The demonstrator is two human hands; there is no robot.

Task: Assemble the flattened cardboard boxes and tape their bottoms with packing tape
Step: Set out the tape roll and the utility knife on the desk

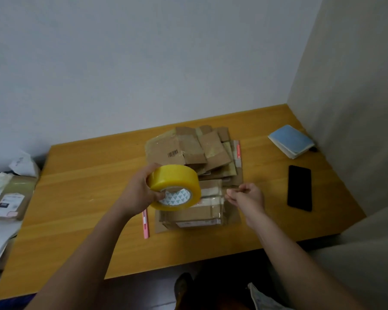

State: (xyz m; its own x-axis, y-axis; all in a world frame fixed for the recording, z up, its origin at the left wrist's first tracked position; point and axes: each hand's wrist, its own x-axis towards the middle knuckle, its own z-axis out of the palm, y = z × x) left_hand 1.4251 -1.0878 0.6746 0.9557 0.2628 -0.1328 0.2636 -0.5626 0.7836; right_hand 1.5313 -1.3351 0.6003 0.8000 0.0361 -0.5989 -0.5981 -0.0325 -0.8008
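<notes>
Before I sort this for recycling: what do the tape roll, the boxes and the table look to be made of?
Tape roll: glossy yellowish clear plastic film on a white printed core, likely card. Flattened boxes: matte brown cardboard, creased, with old tape strips and a barcode. Table: smooth orange-toned wood or wood-look laminate; grain lines show, which one I cannot tell.

You can read no words or numbers anywhere here. The flattened cardboard box (pixel 166 151) at the far left of the pile carries a barcode, but its bars and any digits are too small to make out. The tape roll (pixel 174 186) has a white core printed with a pattern of small blue triangles, with no lettering you can read. The package (pixel 8 203) at the far left edge bears a white label whose print is blurred.
</notes>
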